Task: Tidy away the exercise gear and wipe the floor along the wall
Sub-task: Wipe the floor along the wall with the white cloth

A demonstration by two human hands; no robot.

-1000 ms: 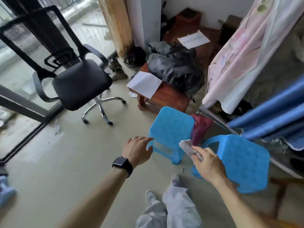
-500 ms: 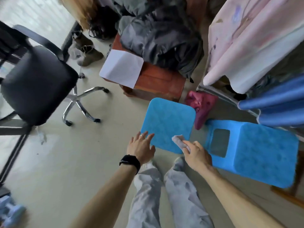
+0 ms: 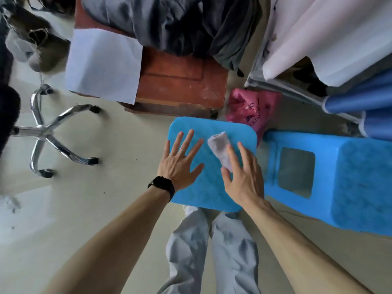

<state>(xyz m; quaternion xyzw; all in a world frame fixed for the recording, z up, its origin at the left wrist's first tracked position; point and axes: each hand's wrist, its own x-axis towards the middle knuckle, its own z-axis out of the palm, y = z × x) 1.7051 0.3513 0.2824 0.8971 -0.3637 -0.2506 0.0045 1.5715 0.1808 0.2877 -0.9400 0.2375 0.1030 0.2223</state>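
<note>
A small blue plastic stool [image 3: 212, 187] stands upright on the floor just in front of my legs. My left hand [image 3: 180, 164] lies flat on its seat with the fingers spread. My right hand [image 3: 244, 179] is over the right part of the seat and pinches a grey cloth [image 3: 218, 145] between thumb and index finger, the other fingers straight. The cloth's free end lies on the seat. A second blue stool [image 3: 360, 187] lies on its side to the right, touching the first.
A pink plastic bag [image 3: 250, 107] sits behind the stools. Beyond is a low wooden table [image 3: 182, 81] with a white paper [image 3: 101, 66] and a dark jacket [image 3: 180, 24]. Blue rolls [image 3: 360, 98] lie at the right under a pale sheet. An office chair base [image 3: 46, 130] stands left.
I have leaned in over the upright stool. My left hand went from its left edge onto the seat and spread flat. My right hand brought the cloth down onto the seat.
</note>
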